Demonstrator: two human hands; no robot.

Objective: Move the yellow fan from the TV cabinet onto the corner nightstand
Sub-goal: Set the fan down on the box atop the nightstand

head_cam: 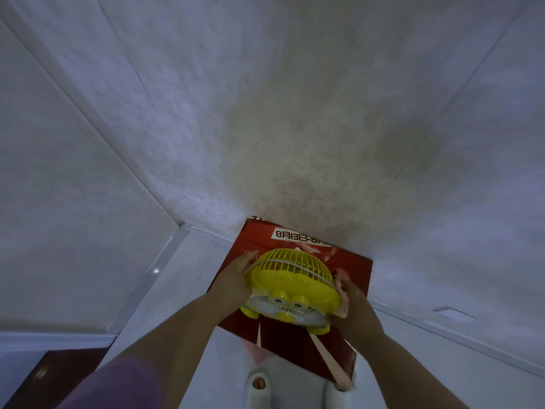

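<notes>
The small yellow fan (pixel 290 283) has a round yellow grille and a white face with two yellow knobs. It is low in the middle of the head view, over a red sheet with white print (pixel 298 237) that covers the top of the white corner nightstand (pixel 206 261). My left hand (pixel 233 280) grips the fan's left side. My right hand (pixel 354 308) holds its right side. Whether the fan's feet touch the red sheet is not clear.
Pale patterned walls (pixel 265 113) meet in a corner just behind the nightstand. A white skirting board (pixel 442 329) runs along the right wall. Dark red-brown floor (pixel 59 370) shows at lower left. My white slippers (pixel 259 385) stand below the nightstand's front edge.
</notes>
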